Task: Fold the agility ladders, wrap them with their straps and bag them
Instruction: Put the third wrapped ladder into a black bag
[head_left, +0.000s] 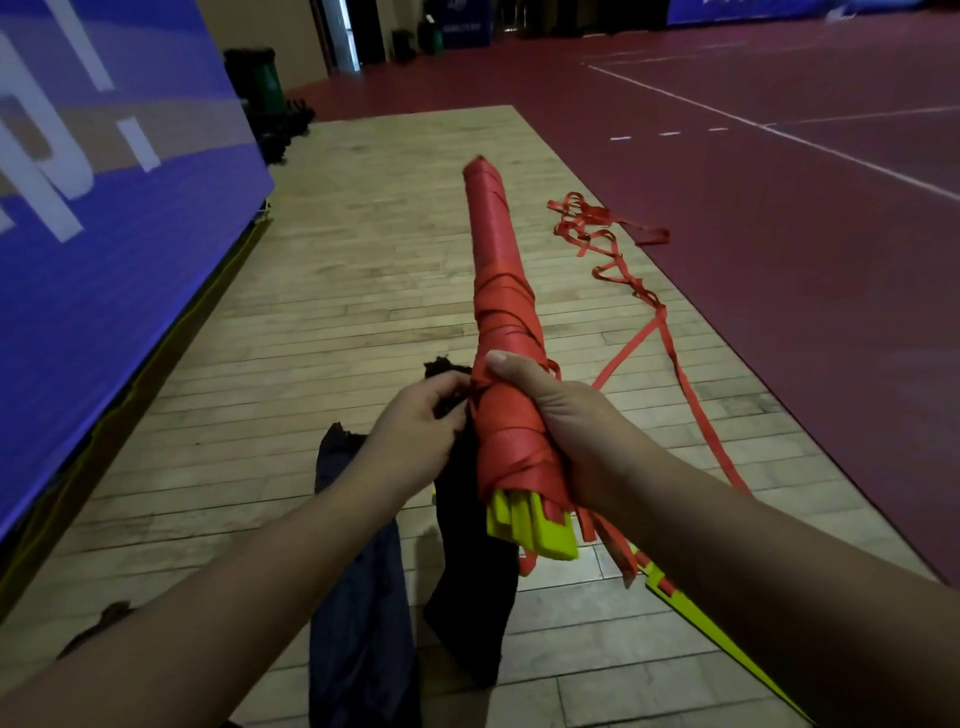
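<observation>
Right hand (550, 410) is clamped round the ladder bundle (501, 291), thumb laid across the wraps, fingers gone round the far side and out of sight. The bundle sits centre frame, slanting up and away from the hands, bound along most of its length in red strap (511, 447). Out of the near end poke the yellow rungs (535, 530), only their tips showing below the wrapping.

Left hand (421, 431) is tight against the bundle's left side, fingers curled onto the ragged top edge of the black bag (467, 571). The fingertips are buried in dark cloth, so just how much it has pinched is hard to read. The bag hangs down beside the bundle over the wooden floor (337, 260); whether the bundle's end is inside its mouth, I cannot tell.

A second dark bag (358, 597) lies lower centre, partly behind the left forearm and cut off by the bottom edge. Right of the bundle a loose strap (587, 210) trails in tangles along the boards at the edge of the red court (805, 260). Lower right, a yellow strip (711, 636) runs under the right forearm and off the frame. A blue banner (104, 234) fills the left, its white letters cropped and blurred.
</observation>
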